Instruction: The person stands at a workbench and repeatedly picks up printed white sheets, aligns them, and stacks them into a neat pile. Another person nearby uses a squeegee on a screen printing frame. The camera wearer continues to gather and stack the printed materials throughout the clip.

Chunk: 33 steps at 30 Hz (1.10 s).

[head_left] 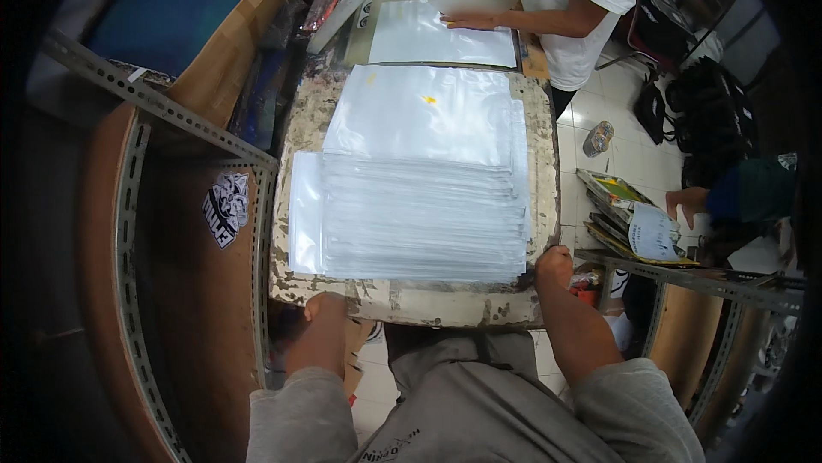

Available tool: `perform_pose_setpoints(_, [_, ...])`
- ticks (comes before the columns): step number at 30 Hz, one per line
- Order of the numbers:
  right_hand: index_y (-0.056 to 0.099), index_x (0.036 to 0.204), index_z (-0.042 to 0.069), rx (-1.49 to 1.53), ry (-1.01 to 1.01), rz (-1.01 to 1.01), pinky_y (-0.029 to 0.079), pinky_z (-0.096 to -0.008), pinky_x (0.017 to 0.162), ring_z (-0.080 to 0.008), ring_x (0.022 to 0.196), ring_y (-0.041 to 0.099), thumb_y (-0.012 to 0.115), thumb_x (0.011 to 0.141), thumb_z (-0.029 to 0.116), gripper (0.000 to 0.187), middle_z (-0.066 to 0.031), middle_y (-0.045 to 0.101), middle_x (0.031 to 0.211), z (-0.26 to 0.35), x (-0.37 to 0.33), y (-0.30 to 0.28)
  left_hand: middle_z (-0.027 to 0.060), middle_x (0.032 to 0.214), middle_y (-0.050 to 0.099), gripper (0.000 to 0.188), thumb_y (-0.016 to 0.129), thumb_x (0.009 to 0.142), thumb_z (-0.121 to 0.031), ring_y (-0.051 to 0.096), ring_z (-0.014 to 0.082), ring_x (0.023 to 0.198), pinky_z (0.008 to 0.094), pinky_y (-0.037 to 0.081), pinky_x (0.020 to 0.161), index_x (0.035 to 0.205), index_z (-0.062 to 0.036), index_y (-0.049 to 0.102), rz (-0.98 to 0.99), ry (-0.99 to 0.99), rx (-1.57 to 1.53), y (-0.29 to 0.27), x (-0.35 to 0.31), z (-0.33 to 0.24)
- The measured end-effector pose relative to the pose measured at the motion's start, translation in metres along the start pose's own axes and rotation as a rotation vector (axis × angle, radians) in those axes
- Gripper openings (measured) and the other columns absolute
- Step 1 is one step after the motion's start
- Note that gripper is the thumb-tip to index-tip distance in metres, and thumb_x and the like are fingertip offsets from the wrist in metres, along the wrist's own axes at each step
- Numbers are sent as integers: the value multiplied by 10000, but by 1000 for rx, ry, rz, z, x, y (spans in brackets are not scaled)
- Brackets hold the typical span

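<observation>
A worn, paint-flaked board serves as the worktop, and a fanned stack of clear plastic bags covers most of it, the sheets overlapping like shingles from the far edge down toward the near edge. The top bag at the far end carries a small yellow mark. The left hand rests at the near left corner of the board, curled over its near edge just below the stack's near left corner; whether the fingers grip the board's edge or merely lie on it cannot be told, since they fold out of sight. The right hand is closed into a loose fist on the right edge near the near right corner, its knuckles touching the board beside the stack's lower right corner; it appears to clasp the rim, with nothing else seen in it. Beyond the far edge lies a second surface with a single large white sheet, on which another person's hand is laid flat. To the left of the board stands slotted metal shelving with brown panels, one bearing a black-and-white sticker. To the right, on the tiled floor, a pile of coloured printed cards leans well apart from the board.
</observation>
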State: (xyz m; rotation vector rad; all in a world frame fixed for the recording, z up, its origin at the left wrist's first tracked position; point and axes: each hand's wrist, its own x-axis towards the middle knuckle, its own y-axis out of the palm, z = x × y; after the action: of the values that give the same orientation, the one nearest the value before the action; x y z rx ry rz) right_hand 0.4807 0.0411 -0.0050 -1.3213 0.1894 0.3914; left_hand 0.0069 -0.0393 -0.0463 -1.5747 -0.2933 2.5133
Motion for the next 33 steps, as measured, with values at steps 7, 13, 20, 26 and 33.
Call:
perform_pose_setpoints(7, [711, 1047, 76, 8, -67, -19, 499, -517, 867, -413, 977, 654, 299, 919, 390, 535, -202, 694, 1037, -4, 15, 13, 36, 1066, 719, 239, 678, 806, -118, 701, 246, 937, 416, 582, 674, 1030, -155, 751, 53, -10, 11, -26, -21, -5])
perform_pose_setpoints(13, [698, 1074, 55, -29, 1, 7, 493, -511, 881, -409, 1038, 635, 277, 918, 392, 561, -218, 675, 1089, 7, 4, 3, 33, 1047, 724, 253, 694, 792, -168, 701, 237, 926, 423, 578, 644, 1038, -170, 751, 69, -44, -55, -6, 12, -4])
perform_pose_setpoints(20, [668, 988, -19, -106, -458, -26, 490, -537, 868, -446, 951, 643, 355, 950, 391, 517, -246, 674, 1011, -41, 42, 37, 85, 1245, 641, 435, 578, 859, -415, 613, 276, 1147, 448, 515, 889, 1199, -159, 667, -158, 136, -147, -15, -48, 5])
perform_pose_setpoints(26, [704, 912, 23, 30, -123, -120, 516, -521, 792, -417, 884, 664, 362, 935, 332, 461, -207, 696, 938, -9, 13, 7, 89, 1219, 650, 416, 594, 842, -400, 621, 280, 1129, 446, 519, 881, 1170, -158, 678, -310, 310, -73, -19, -15, -1])
perform_pose_setpoints(33, [716, 916, 19, 78, -58, -73, 509, -515, 809, -420, 878, 663, 352, 930, 317, 471, -211, 698, 925, -1, 6, 5, 93, 1188, 660, 394, 613, 822, -382, 630, 284, 1109, 444, 522, 872, 1137, -158, 691, -360, 305, -75, -16, -17, -2])
